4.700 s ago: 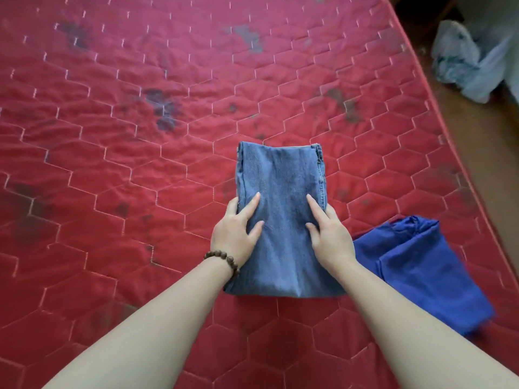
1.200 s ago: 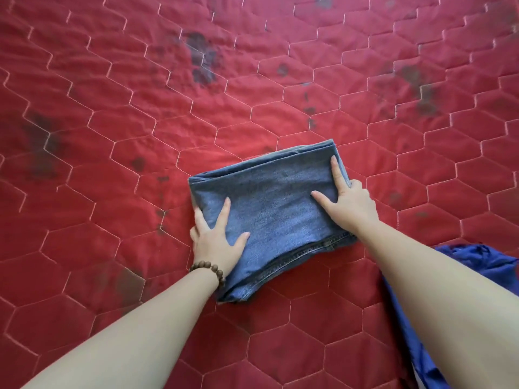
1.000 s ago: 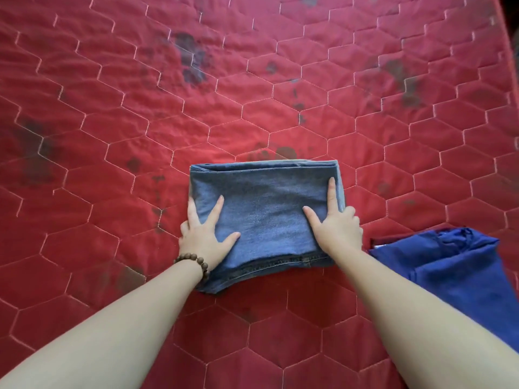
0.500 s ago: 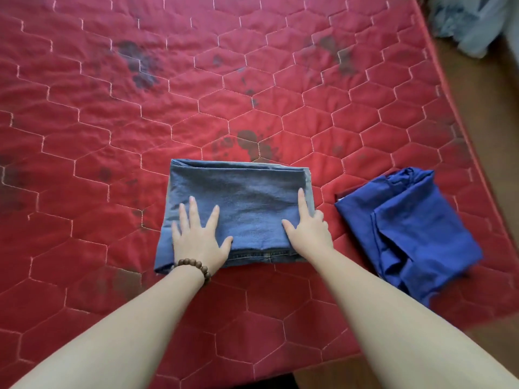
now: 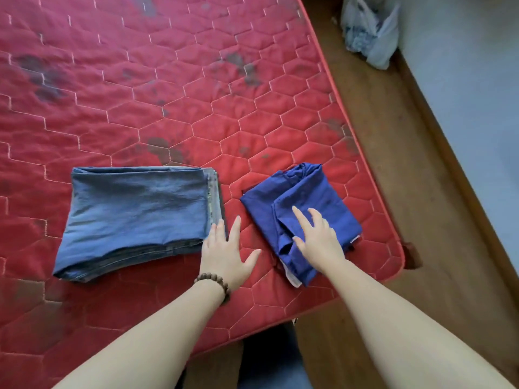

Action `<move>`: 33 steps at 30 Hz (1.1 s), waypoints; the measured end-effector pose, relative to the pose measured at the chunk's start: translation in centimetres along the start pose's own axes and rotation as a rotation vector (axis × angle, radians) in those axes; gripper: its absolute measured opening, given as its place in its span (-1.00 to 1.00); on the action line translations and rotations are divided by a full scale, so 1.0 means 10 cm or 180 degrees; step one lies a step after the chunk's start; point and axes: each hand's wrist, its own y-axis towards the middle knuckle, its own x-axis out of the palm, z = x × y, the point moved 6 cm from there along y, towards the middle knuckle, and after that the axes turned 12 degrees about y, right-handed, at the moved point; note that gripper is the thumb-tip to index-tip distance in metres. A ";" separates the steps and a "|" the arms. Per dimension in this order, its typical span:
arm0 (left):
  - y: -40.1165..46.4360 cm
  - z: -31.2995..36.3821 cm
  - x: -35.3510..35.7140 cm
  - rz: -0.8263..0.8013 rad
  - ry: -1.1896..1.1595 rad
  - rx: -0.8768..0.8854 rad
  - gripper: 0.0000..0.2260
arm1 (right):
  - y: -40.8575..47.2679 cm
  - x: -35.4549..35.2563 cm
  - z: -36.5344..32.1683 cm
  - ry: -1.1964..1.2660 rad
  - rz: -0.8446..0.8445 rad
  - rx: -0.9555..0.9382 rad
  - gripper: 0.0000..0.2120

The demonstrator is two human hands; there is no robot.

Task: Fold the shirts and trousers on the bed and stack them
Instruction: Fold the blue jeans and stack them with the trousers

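Bed (image 5: 252, 113): jeans (image 5: 134, 217) left of hands (apart)

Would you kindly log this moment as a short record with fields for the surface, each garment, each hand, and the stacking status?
surface: red quilted mattress
jeans: folded denim jeans, lying flat, left of the blue garment
blue garment: blue garment, loosely folded near the mattress corner
left hand: left hand, fingers straight, between the two garments, next to the jeans' right edge
right hand: right hand, fingers spread over the blue garment, not gripping it
stack: not yet made; garments lie apart
off bed: plastic bag on the floor
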 end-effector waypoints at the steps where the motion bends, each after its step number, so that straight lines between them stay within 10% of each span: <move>1: 0.03 0.19 0.07 -0.0014 -0.0067 -0.0099 -0.20 | 0.10 -0.09 0.15 -0.0132 0.0000 -0.0124 -0.31; 18: 0.24 1.31 1.30 -0.0114 -0.1440 -0.2615 0.06 | 1.91 0.04 0.38 -0.1227 -0.0759 -0.2221 -0.02; 25: 0.35 1.11 1.45 -0.0737 -0.1389 -0.2661 -0.36 | 2.22 0.35 0.03 -0.1407 -0.1215 -0.2472 0.07; 33: 0.73 0.80 1.10 -0.0439 -0.0723 -0.1747 -0.60 | 2.33 0.21 0.36 -0.0842 -0.1334 -0.1717 -0.39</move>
